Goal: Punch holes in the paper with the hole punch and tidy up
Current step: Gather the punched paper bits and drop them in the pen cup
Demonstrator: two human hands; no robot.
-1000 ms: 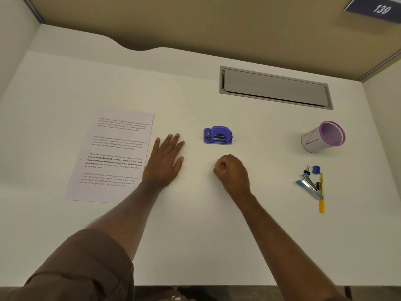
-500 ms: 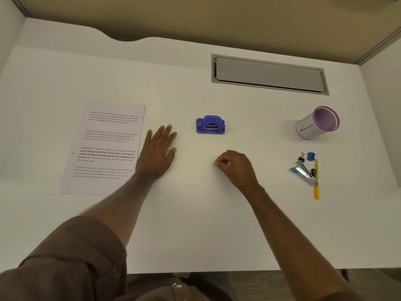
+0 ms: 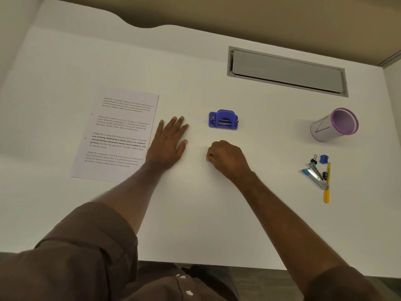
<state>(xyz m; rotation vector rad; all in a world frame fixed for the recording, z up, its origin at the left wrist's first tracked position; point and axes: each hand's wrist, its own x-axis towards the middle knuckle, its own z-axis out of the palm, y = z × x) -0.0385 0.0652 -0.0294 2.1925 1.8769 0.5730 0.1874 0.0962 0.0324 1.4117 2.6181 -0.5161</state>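
White desk (image 3: 217,213), printed paper (image 3: 117,135) lying flat to the left, and the blue hole punch (image 3: 223,119) standing by itself near the middle, just beyond both hands and touched by neither. The left hand (image 3: 168,144) rests palm down on the desk with fingers straight and spread a little, its edge just beside the paper's right margin; it has hold of nothing. The right hand (image 3: 227,158) sits on the desk as a loose fist, fingers curled under. I can't quite see whether anything small is tucked inside, but it looks empty.

By my reckoning no punching has begun, though two faint dots near the sheet's left edge might be holes; the view is too soft to say. The sensible opening is to slide the sheet with the flat left hand toward the punch, or bring the punch over to the sheet, then feed one long edge squarely into the slot at its base, pushed fully home so the holes land parallel to the margin. Holding the paper flat with one hand while the other presses straight down on the lever should keep it from skewing.

Off to the right lie a purple-rimmed cup (image 3: 334,124) on its side, a stapler (image 3: 315,175), a yellow pen (image 3: 327,183) and a couple of clips, well apart from the work.
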